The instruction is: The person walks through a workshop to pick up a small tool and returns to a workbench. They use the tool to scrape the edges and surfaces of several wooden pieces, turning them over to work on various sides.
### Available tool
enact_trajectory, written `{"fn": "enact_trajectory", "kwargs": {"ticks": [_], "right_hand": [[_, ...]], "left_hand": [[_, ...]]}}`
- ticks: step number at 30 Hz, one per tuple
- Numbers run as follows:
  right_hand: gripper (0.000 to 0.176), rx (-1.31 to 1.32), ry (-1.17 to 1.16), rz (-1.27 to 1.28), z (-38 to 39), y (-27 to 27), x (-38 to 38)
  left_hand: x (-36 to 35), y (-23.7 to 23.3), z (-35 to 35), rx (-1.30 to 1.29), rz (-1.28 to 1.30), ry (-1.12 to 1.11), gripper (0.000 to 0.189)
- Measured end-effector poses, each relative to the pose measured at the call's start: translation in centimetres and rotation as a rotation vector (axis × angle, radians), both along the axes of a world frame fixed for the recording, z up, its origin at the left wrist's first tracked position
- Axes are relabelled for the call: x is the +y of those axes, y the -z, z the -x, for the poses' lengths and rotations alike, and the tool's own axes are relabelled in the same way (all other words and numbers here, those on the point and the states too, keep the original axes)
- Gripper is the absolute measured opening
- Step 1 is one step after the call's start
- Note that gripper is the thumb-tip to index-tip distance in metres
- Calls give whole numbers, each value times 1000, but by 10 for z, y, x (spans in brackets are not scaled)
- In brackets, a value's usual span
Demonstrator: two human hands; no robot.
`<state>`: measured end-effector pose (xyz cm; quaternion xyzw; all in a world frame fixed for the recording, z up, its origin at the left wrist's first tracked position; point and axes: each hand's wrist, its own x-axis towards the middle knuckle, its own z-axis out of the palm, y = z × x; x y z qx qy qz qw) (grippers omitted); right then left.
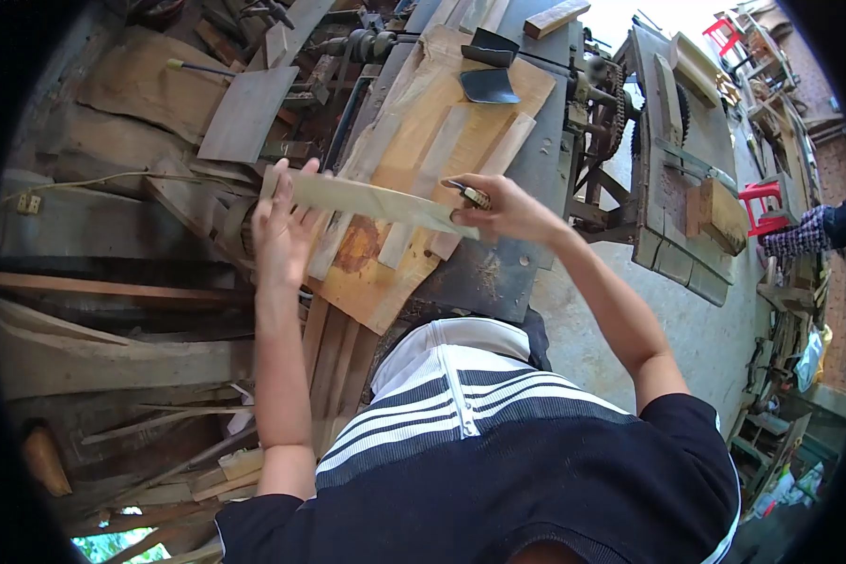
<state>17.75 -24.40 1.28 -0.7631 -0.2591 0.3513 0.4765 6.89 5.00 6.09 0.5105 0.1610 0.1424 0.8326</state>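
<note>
In the head view, one thin wooden strip [371, 199] is held up in the air above the worktop [498, 273], spanning the space between the person's two hands and sloping slightly down toward the right. The left hand [282, 230] lies against the strip's left end with its fingers spread and not curled round anything, seemingly propping that end and keeping it from twisting. The right hand [508, 211] is closed on the strip's other end and seems to carry most of the weight. The same hand also pinches one small yellowish object [470, 195] against the wood, but it is too small to tell what it is. Holding the strip at both ends keeps its long face turned toward the person, probably so it can be looked over. Beneath it, one broad orange-brown board [376, 282] lies flat on the worktop, with at least three pale slats [432, 155] laid lengthwise on top, stacked as stock would be. Further along are two dark blade-shaped pieces [488, 66], one just beyond the other, and one short wooden block [556, 17]. Two red stools [761, 207] stand on the floor at the right, well apart. Another person's checked sleeve [804, 235] shows at the right edge.
</note>
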Motion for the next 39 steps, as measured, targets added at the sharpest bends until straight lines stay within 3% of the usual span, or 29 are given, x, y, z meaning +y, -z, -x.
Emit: {"fn": "enact_trajectory", "kwargs": {"ticks": [2, 4, 6, 7, 9, 10, 12, 14, 16, 19, 20, 22, 24, 26, 28, 30, 31, 32, 34, 35, 38, 39], "right_hand": [[53, 167, 212, -235, 23, 25, 8], [47, 439, 448, -260, 50, 9, 26], [44, 429, 541, -342, 67, 12, 40], [41, 404, 533, -427, 71, 30, 43], [42, 407, 554, -452, 74, 17, 40], [42, 409, 561, -471, 76, 12, 36], [43, 252, 511, -394, 59, 19, 18], [46, -176, 553, -89, 38, 43, 7], [47, -249, 575, -5, 41, 43, 6], [69, -576, 163, 43, 79, 16, 18], [64, -593, -23, 187, 90, 4, 24], [64, -613, -89, 162, 91, -1, 30], [56, -729, 59, 133, 65, 21, 31], [54, -639, 166, 117, 25, 37, 27], [56, -660, 132, 17, 33, 28, 37], [58, -762, -38, 72, 69, 11, 47], [47, -692, -154, 170, 79, -2, 48], [47, -688, -155, 169, 72, 6, 48], [53, -645, 118, -116, 36, 38, 42], [51, -679, 115, 201, 10, 49, 36], [52, -724, 63, 37, 29, 33, 40], [53, -873, 4, 51, 48, 37, 48]], "left_hand": [[-19, 12, -12, -6, 169, 87, 39], [-29, 78, -7, -75, 101, 431, 33], [-95, 57, 4, 188, -286, 380, 29], [-105, 52, 8, 190, -288, 385, 29], [-116, 47, 14, 211, 32, 334, 30], [-109, 48, 13, 215, 37, 339, 30], [-83, 48, 12, 305, -7, 515, 32], [-72, 54, 16, 328, -39, 484, 37], [-66, 50, 17, 359, 204, 476, 40], [-55, 57, 23, 419, 276, 442, 42], [-50, 61, 26, 443, 332, 440, 41], [-42, 63, 33, 448, 371, 455, 41], [-39, 64, 42, 526, 367, 429, 42], [-40, 61, 45, 545, 319, 421, 42], [-39, 61, 45, 531, 373, 434, 41], [-36, 68, 47, 562, 370, 415, 42], [-35, 69, 48, 591, 362, 400, 43], [-35, 68, 49, 595, 362, 397, 43], [-38, 64, 50, 552, 376, 421, 36], [-38, 63, 50, 551, 377, 420, 36], [-37, 61, 43, 523, 357, 447, 36], [-36, 63, 44, 558, 364, 432, 37]]}}
